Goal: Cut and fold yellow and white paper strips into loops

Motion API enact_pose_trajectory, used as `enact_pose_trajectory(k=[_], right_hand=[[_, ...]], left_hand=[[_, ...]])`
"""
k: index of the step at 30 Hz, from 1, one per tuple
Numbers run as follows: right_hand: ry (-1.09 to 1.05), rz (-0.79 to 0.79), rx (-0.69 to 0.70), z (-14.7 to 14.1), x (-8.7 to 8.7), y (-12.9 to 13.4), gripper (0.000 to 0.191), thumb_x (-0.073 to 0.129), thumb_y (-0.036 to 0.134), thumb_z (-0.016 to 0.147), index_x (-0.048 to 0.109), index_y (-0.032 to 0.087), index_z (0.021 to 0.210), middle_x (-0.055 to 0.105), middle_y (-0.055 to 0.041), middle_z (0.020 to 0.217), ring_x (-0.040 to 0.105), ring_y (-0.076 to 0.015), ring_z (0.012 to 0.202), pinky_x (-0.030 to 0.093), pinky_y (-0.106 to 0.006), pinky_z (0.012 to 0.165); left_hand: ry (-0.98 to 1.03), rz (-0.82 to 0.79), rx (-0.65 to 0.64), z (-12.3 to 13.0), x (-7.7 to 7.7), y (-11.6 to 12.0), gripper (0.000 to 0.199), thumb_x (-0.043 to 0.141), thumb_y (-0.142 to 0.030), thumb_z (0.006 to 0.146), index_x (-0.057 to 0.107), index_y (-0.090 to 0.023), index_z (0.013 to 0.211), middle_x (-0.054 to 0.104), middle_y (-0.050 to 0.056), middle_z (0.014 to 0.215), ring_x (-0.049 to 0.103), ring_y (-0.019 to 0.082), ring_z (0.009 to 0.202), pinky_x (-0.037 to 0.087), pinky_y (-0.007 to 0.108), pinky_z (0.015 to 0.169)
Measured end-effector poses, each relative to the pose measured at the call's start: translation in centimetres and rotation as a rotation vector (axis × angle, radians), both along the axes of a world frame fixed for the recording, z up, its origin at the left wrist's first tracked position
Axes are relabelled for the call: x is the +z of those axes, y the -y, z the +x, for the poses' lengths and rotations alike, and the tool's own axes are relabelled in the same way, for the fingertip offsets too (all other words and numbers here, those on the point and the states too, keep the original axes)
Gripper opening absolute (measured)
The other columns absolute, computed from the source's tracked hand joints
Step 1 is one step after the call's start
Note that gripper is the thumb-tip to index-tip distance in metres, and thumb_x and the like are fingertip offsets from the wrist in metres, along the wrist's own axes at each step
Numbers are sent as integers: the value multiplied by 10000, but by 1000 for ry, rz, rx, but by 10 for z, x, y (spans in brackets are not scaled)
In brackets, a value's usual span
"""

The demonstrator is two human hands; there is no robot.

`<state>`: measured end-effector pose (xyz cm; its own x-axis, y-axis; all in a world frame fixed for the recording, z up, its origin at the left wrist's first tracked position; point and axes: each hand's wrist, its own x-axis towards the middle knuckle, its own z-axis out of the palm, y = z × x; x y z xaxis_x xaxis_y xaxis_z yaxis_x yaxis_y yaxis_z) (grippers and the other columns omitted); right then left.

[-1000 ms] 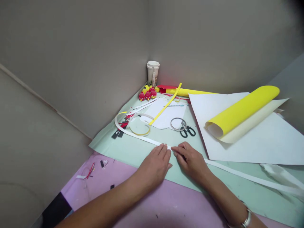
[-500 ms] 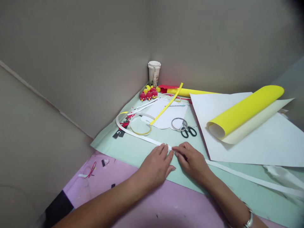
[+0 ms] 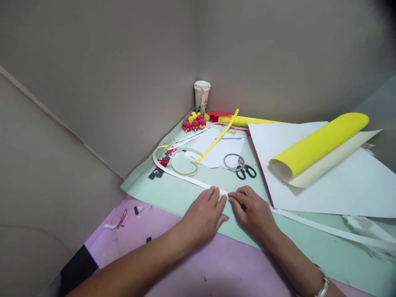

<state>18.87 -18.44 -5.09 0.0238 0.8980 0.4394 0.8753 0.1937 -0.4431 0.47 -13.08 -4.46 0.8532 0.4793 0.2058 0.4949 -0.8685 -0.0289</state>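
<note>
A long white paper strip (image 3: pixel 193 180) lies across the pale green sheet (image 3: pixel 148 189), curling up at its left end. My left hand (image 3: pixel 202 216) rests flat on it with fingers stretched out, pressing it down. Just right of those fingertips, my right hand (image 3: pixel 252 210) is closed in a pinch on the strip. Another length of white strip (image 3: pixel 324 229) runs out from behind the right hand towards the right edge; whether the two are one piece is hidden under the hand. Beyond the hands lie black-handled scissors (image 3: pixel 246 171) and a grey ring (image 3: pixel 230 162).
A rolled yellow sheet (image 3: pixel 321 144) sits on large white sheets (image 3: pixel 297 202) at right. A yellow strip (image 3: pixel 219 140) and a curled strip (image 3: pixel 185 173) lie mid-table. Several red and yellow balls (image 3: pixel 194 124) stand before a white cup (image 3: pixel 202 93) in the corner.
My right hand has slid slightly right along the strip, widening the gap to my left hand. My left hand stays pressed in place. The view has shifted a little.
</note>
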Motion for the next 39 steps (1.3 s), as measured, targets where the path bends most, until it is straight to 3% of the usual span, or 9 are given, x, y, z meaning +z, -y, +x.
enact_pose_trajectory(k=[39], right_hand=[[128,60,-7,-4,-4,2,232,502,202,939,722,203,1014,641,-62,874,596,-129,696,433,-238,643]], left_hand=[[-14,-14,7,0,-2,1,540,436,-425,975,457,-60,1373,502,220,1392,447,337,1323,355,438,1082]])
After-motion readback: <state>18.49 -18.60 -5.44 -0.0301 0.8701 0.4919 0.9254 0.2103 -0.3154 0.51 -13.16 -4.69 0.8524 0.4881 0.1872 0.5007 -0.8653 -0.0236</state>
